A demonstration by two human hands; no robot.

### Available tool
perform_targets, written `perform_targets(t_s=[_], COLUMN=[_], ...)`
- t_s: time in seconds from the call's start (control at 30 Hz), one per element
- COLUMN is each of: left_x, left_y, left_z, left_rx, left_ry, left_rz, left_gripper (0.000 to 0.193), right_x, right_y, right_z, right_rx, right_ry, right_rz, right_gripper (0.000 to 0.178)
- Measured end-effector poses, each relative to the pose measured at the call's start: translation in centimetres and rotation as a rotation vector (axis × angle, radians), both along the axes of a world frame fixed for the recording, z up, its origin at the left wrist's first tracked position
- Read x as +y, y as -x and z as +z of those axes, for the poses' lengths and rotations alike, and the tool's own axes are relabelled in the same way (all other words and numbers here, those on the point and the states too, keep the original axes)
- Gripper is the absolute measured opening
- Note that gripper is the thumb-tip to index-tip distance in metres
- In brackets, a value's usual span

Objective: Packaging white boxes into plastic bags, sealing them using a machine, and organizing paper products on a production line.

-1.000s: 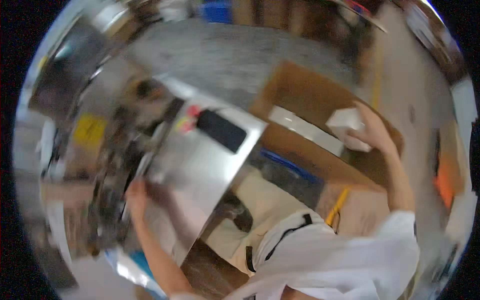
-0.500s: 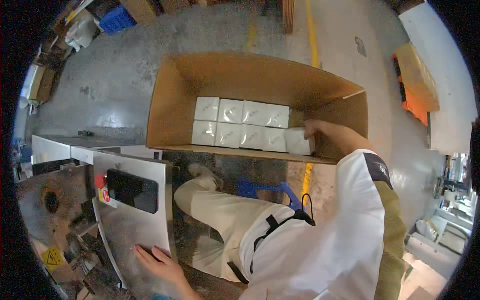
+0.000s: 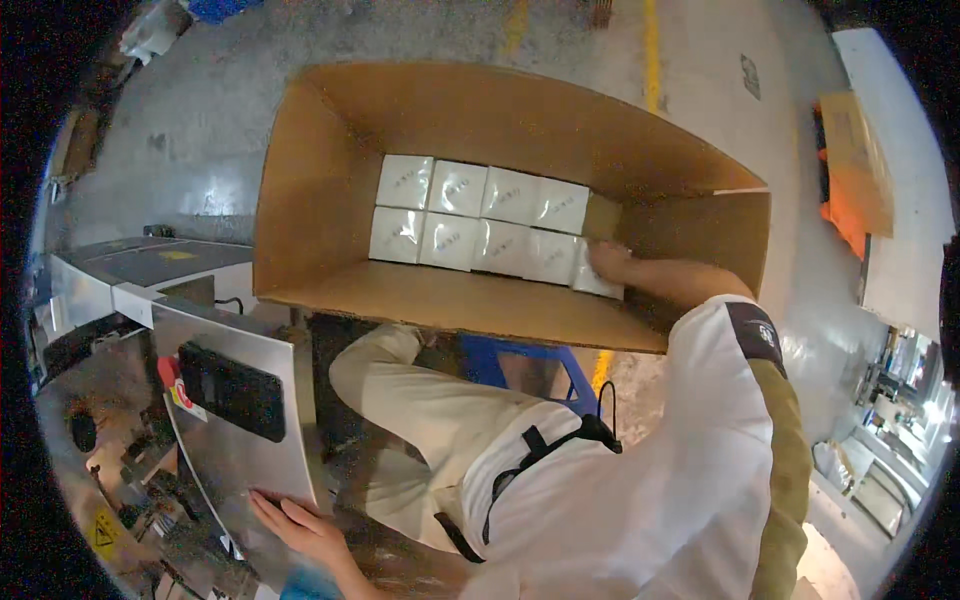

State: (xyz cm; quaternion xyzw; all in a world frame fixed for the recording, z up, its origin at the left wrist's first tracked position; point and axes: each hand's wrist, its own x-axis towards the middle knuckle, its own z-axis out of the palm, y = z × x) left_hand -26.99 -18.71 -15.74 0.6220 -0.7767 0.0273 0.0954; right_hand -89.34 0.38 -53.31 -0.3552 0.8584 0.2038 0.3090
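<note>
My right hand (image 3: 609, 262) reaches down into a large open cardboard box (image 3: 510, 310). Its fingers are closed at the last small white box (image 3: 590, 278), at the right end of the near row; their tips are partly blurred. Two rows of shiny, wrapped white boxes (image 3: 450, 240) stand side by side on the bottom of the carton. Bare brown cardboard shows at the right end of the far row. At the lower left, my left hand (image 3: 305, 528) lies with fingers stretched out on a metal machine panel (image 3: 240, 450), holding nothing.
A black phone-like slab (image 3: 232, 390) sits on the metal panel, beside a red button (image 3: 168, 372). Under the carton's near side stands a blue frame (image 3: 545, 368). At the far right, cardboard and something orange (image 3: 846, 215) lie by a white surface.
The view has shifted, so the carton looks larger and nearer. My right hand has moved left with the end white box, which now sits closer against its neighbour. My left hand stays on the panel.
</note>
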Motion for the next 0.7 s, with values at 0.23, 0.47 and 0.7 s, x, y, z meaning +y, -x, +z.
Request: perform_targets(t_s=[0.23, 0.47, 0.7], left_x=[-0.4, 0.1, -0.6], left_y=[0.2, -1.1, -1.2], left_z=[-1.0, -0.3, -1.7], left_rx=[0.104, 0.007, 0.060], left_ry=[-0.018, -0.009, -0.006], left_rz=[-0.008, 0.014, -0.049], left_gripper=[0.050, 0.050, 0.050], right_x=[2.3, -2.3, -2.5], right_y=[7.8, 3.4, 11.3], right_z=[-4.9, -0.5, 3.3], right_rx=[-0.442, -0.571, -0.068], right_ry=[-0.587, -0.243, 0.116], right_rz=[0.216, 0.227, 0.300], right_gripper=[0.085, 0.096, 0.027])
